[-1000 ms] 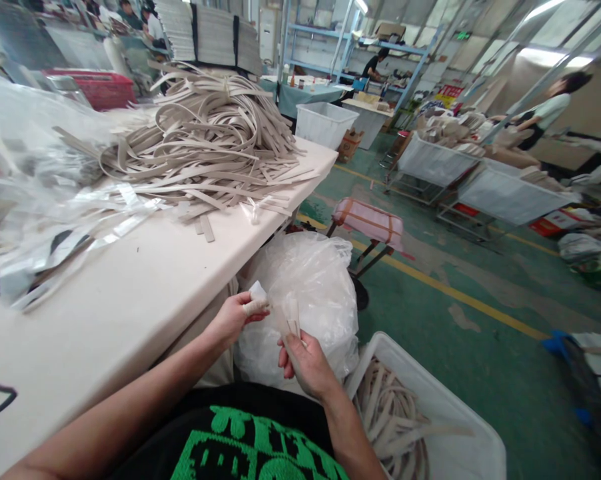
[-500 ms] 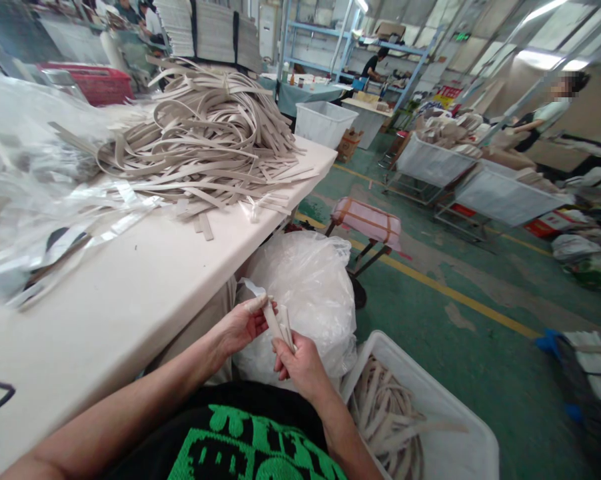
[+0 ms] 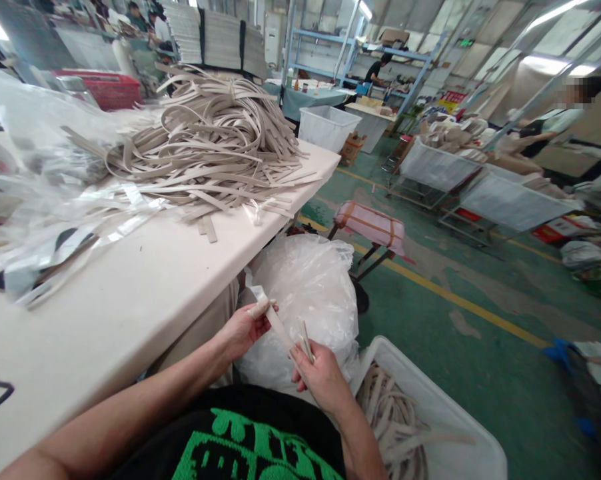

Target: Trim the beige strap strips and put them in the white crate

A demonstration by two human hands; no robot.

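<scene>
Between my two hands runs a flat beige strip (image 3: 281, 328). My left hand (image 3: 249, 325) pinches its upper end, thumb on top, and a pale film-like tail (image 3: 255, 291) sticks out past the thumb. The thumb seems wrapped in something light. My right hand (image 3: 316, 371) is closed around the lower part of the strip, with other short strip ends (image 3: 305, 339) poking up from the fist. Both hands hang over a large clear plastic bag (image 3: 310, 293) beside the table. To the right stands a white bin (image 3: 460, 407) with loose beige strips (image 3: 395, 413) inside.
A big tangled heap of beige strips (image 3: 220, 140) lies on the white table (image 3: 145, 293), with crumpled plastic sheeting (image 3: 45, 173) to its left. A padded stool (image 3: 370, 223) is on the green floor. White carts (image 3: 438, 163) and a person (image 3: 555, 123) are farther right.
My right hand has drawn away from my left, down and to the right. A longer stretch of the strip now shows between them.
</scene>
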